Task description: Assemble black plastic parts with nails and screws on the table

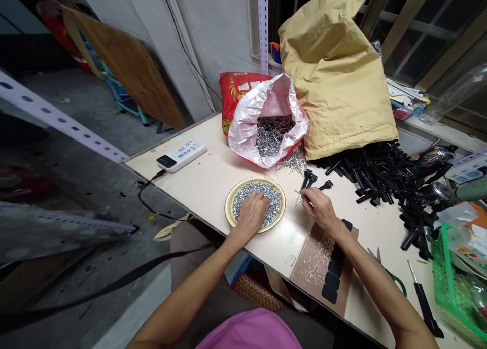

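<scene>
My left hand (251, 213) reaches into a shallow yellowish plate (228, 208), its fingers bent together among many small shiny metal pieces (271, 193) that look like nuts. What those fingertips grip, if anything, is hidden. To the right of the plate, my right hand (320, 207) pinches a long thin metal pin (297, 192) between thumb and finger. Another thin pin seems to lie just below it. Beyond this hand, several black plastic parts (308, 177) rest on the table. Below its wrist is a brown sheet (312, 257) with a row of black rounded pads (333, 274).
Behind the plate, a red bag (236, 93) with a white lining spills metal pins. A big tan sack (338, 85) stands over a heap of black parts (373, 174). A white device (182, 154) lies left; scissors (395, 280), a black-handled tool (424, 303) and a green basket (441, 283) lie right.
</scene>
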Tool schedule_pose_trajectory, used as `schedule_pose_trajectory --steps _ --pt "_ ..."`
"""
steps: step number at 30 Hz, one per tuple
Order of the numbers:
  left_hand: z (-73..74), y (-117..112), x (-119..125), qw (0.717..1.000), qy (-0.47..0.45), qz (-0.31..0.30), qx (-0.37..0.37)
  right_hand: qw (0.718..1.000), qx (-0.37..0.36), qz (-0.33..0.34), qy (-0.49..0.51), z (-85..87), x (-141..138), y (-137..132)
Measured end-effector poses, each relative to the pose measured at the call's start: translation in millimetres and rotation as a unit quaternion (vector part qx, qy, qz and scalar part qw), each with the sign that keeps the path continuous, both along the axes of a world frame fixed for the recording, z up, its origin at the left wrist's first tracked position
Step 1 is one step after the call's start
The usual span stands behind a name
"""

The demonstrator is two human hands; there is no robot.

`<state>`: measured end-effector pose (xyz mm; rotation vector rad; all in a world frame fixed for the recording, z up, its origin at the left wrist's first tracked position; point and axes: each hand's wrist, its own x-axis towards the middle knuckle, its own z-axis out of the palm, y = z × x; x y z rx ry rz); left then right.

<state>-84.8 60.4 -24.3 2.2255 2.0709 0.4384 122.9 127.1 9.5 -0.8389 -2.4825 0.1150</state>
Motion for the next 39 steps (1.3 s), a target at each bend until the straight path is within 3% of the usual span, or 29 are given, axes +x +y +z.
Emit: schedule_pose_trajectory --steps 3,6,9,11,14,16,19,28,35,39 --pt "0.8 2.3 0.6 0.998 -0.055 0.015 -0.004 0.993 -0.08 -0.009 0.089 8.6 -18.1 -14.7" --pt "3.1 3.8 -1.3 0.99 -0.135 0.032 -0.009 0.985 -0.138 -0.008 0.103 11.7 -33.3 -25.5" --pt "5.7 3.6 -5.7 0.957 -0.281 0.069 -0.007 0.981 -0.172 -0.009 0.093 10.3 -43.7 -35.2" --pt "7.8 1.9 -7.7 0.905 -0.412 0.099 -0.023 0.979 -0.185 -0.008 0.092 8.8 -49.1 -41.2" --pt "13.1 -3.2 -6.8 0.795 -0.591 0.129 -0.057 0.976 -0.196 -0.01 0.098 7.3 -55.0 -47.6" --pt "18.3 -6.8 -4.0 0.733 -0.663 0.139 -0.059 0.975 -0.198 -0.014 0.103 6.8 -57.4 -49.6" --pt "26.8 -10.6 0.7 0.685 -0.712 0.147 -0.045 0.973 -0.198 -0.015 0.116 6.3 -58.4 -50.3" --pt "32.9 -14.2 7.0 0.658 -0.742 0.123 -0.047 0.978 -0.183 -0.044 0.086 14.1 -53.7 -56.4" --pt "30.0 -9.6 10.5 0.611 -0.776 0.122 -0.094 0.988 -0.109 -0.105 -0.04 15.8 -47.3 -65.2" --pt "30.9 -10.0 13.5 0.611 -0.773 0.117 -0.124 0.989 -0.07 -0.121 -0.038 10.5 -44.2 -66.4"
